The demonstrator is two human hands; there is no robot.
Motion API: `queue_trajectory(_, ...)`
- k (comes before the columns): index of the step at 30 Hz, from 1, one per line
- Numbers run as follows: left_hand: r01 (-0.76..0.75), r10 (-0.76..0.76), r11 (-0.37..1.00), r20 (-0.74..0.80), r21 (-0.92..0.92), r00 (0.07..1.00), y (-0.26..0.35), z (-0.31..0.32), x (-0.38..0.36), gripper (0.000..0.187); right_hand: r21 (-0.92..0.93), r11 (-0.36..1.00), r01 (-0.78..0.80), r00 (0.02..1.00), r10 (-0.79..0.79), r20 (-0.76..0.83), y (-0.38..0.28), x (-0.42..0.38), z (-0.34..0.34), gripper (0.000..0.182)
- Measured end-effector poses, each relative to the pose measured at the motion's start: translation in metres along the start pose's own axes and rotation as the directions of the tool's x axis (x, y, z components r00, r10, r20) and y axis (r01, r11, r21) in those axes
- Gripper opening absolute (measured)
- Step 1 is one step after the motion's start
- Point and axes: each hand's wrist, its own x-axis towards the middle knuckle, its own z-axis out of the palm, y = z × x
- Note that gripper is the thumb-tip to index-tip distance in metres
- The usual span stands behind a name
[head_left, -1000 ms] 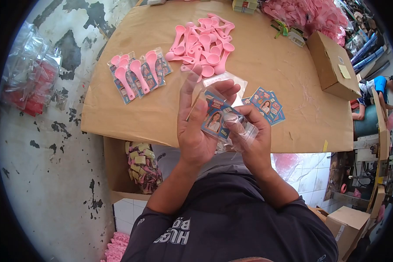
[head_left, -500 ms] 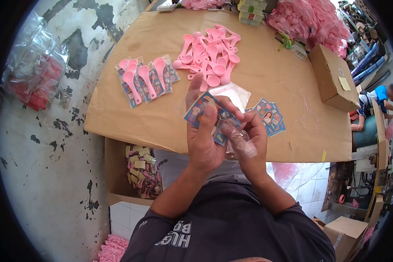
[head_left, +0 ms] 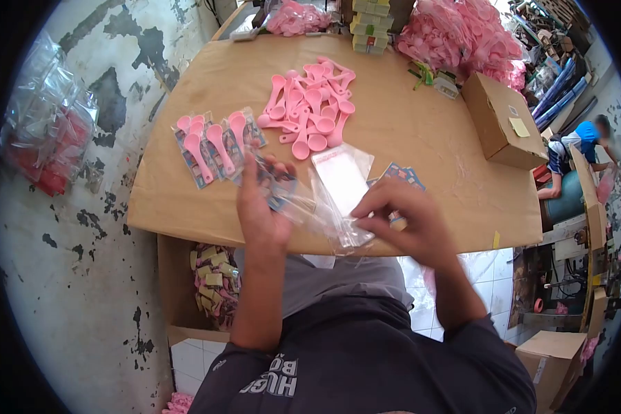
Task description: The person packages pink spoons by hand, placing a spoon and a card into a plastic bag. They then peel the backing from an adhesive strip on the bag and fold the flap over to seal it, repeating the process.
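My left hand, left of centre over the table, is closed on a blue printed card with clear plastic around it. A clear plastic bag stretches from it toward my right hand. The right fingers are pinched at the plastic, partly blurred. Below and between the hands lies a white-backed stack of clear bags. More blue printed cards lie partly behind my right hand. Packed pink measuring spoons lie on blue cards left of my left hand, and a pile of loose pink spoons is farther back.
A cardboard box stands at the table's right edge. At the back are a big heap of bagged pink spoons and stacked small boxes. An open carton sits below the left edge. Another person is at the far right.
My hands have moved apart, the left going left with the card and the right staying over the cards. The clear plastic is now stretched out between them. The whole view has shifted slightly.
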Motion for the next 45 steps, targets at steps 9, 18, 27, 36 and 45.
queue_trajectory(9, -0.002, 0.006, 0.998, 0.070, -0.070, 0.998, 0.025, -0.016, -0.004, 0.031, 0.072, 0.934, -0.350, 0.927, 0.357, -0.118, 0.100, 0.078, -0.148, 0.021)
queue_trajectory(18, -0.003, 0.005, 1.000, 0.066, -0.024, 0.998, 0.024, -0.020, -0.010, 0.035, -0.582, 0.790, 0.195, 0.976, -0.213, 0.038, 0.170, 0.189, -0.086, 0.026)
queue_trajectory(27, -0.033, 0.032, 0.999, 0.023, 0.018, 0.999, 0.027, -0.028, -0.026, 0.036, -0.616, 0.786, 0.064, 0.996, -0.014, 0.085, 0.210, 0.216, -0.065, 0.023)
queue_trajectory(36, -0.026, 0.021, 0.996, 0.056, 0.085, 0.998, 0.015, -0.027, -0.007, 0.038, -0.416, 0.902, -0.114, 0.993, 0.100, -0.056, 0.190, 0.159, -0.095, 0.024)
queue_trajectory(45, -0.163, 0.157, 0.979, 0.052, 0.126, 0.986, 0.019, -0.035, 0.001, 0.045, 0.475, 0.796, -0.376, 0.907, 0.420, 0.015, 0.125, 0.079, -0.152, 0.022)
